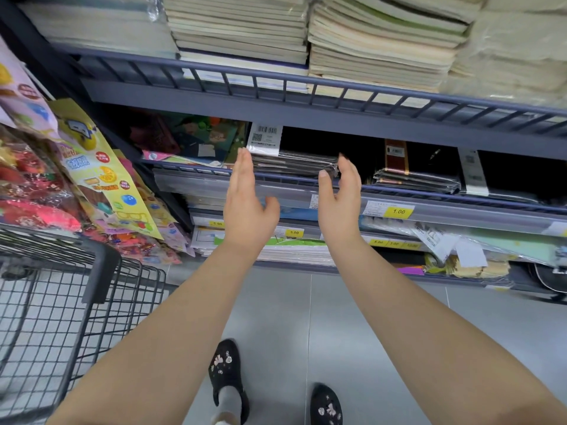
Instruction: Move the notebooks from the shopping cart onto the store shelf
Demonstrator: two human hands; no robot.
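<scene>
A stack of dark, plastic-wrapped notebooks (294, 164) lies on the middle store shelf (429, 191), with a white barcode label on top. My left hand (247, 200) is stretched out with straight fingers at the stack's left end. My right hand (340, 194) is held flat at the stack's right end, palm facing inward. Neither hand holds anything. The black wire shopping cart (61, 296) stands at the lower left; the part of its basket in view shows no notebooks.
Tall piles of pale notebooks (383, 41) fill the upper shelf behind a rail. More wrapped dark notebooks (417, 179) lie to the right. Hanging sticker packs (101, 179) crowd the left. Lower shelves carry yellow price tags. Grey floor tiles and my slippers are below.
</scene>
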